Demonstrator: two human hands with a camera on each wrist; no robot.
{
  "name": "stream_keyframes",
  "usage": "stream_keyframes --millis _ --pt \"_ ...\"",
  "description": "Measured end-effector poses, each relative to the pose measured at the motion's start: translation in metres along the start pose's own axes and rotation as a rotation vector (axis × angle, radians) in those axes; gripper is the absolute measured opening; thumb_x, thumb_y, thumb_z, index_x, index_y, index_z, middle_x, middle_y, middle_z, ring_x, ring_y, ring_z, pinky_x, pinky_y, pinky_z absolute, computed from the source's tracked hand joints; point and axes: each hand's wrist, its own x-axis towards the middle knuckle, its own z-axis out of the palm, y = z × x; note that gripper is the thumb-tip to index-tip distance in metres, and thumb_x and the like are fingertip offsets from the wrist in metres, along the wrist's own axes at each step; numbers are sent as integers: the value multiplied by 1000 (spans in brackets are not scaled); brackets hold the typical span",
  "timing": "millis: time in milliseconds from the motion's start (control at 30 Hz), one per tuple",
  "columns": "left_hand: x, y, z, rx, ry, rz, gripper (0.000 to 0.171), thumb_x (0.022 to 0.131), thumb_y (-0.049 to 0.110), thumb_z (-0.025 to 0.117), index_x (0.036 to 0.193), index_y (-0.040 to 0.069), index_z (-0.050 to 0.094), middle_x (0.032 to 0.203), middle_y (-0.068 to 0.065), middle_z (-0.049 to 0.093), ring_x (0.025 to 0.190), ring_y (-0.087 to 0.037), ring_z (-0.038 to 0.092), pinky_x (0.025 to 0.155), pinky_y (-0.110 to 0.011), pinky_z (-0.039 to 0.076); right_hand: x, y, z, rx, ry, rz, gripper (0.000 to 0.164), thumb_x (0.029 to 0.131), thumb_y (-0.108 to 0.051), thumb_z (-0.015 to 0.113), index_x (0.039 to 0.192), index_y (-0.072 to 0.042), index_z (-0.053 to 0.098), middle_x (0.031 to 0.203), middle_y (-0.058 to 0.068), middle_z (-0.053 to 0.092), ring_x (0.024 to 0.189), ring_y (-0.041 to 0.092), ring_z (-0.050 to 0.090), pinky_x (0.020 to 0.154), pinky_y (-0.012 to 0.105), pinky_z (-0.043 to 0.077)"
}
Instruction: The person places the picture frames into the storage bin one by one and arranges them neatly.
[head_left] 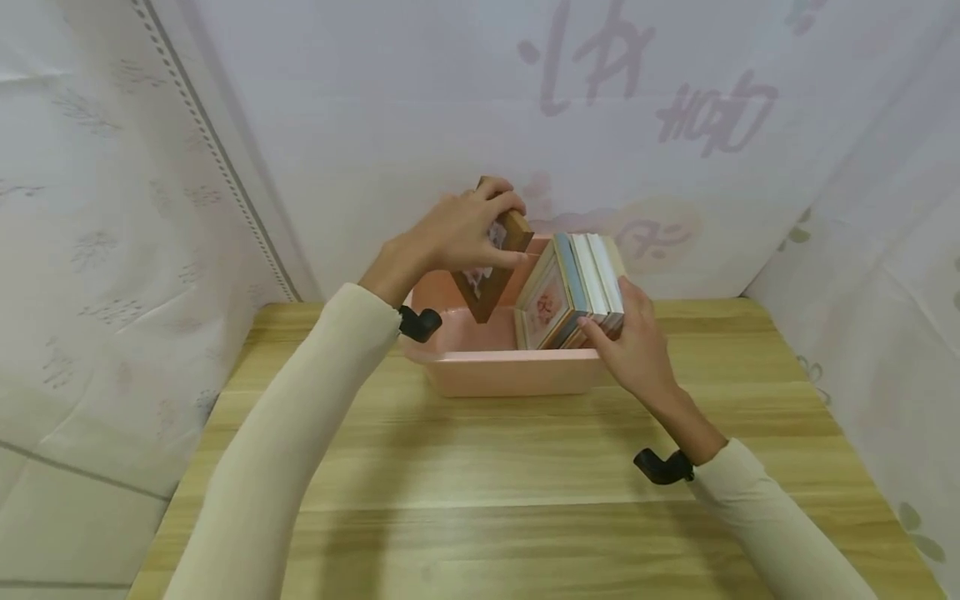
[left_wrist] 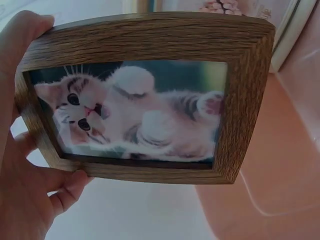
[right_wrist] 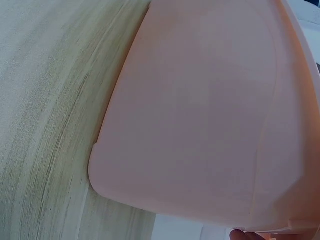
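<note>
My left hand [head_left: 468, 229] grips a brown wooden picture frame [left_wrist: 150, 175] by one end, thumb on one edge and fingers on the other. Behind its front is a photo of a kitten [left_wrist: 140, 112], lying sideways in the left wrist view. In the head view the frame hangs tilted over the left part of a pink plastic bin [head_left: 517, 372]. At the bin's right end my right hand [head_left: 641, 346] holds a row of picture frames [head_left: 577, 283] standing on edge, white, blue and cream. The right wrist view shows mostly the bin's outer wall [right_wrist: 190, 115], with only a fingertip at the bottom.
The bin stands at the back of a wood-grain table [head_left: 480, 533]. Just behind it hangs a pale printed cloth [head_left: 420, 100], with more cloth at the left and right. Each wrist wears a black camera mount [head_left: 663, 467].
</note>
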Motion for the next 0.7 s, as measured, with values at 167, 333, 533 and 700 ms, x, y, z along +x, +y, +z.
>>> stream_keyframes --millis 167,333,533,700 --pt "8 1 9 28 -59 20 70 89 59 70 143 17 53 156 -10 36 114 -32 57 105 -54 40 -2 -3 0 4 -10 6 88 98 -43 67 165 -7 21 163 27 28 129 54 49 94 74 45" --pt "14 -4 21 27 -124 31 70 89 56 72 143 14 53 154 -9 37 111 -30 57 102 -49 44 -6 -7 2 11 -9 5 88 98 -44 68 165 -8 22 163 26 28 127 53 50 92 74 46" --pt "15 -10 30 -27 -208 26 73 88 51 78 143 11 52 153 -10 35 113 -28 53 100 -45 46 -9 -11 5 13 0 -5 88 97 -42 69 165 -10 23 163 25 29 125 51 53 88 71 49" --pt "16 -14 38 -71 -281 -9 74 86 49 81 141 9 51 148 -9 37 114 -26 51 100 -43 47 -11 -14 5 12 -2 -8 89 97 -41 71 164 -8 23 163 25 29 123 50 53 87 70 51"
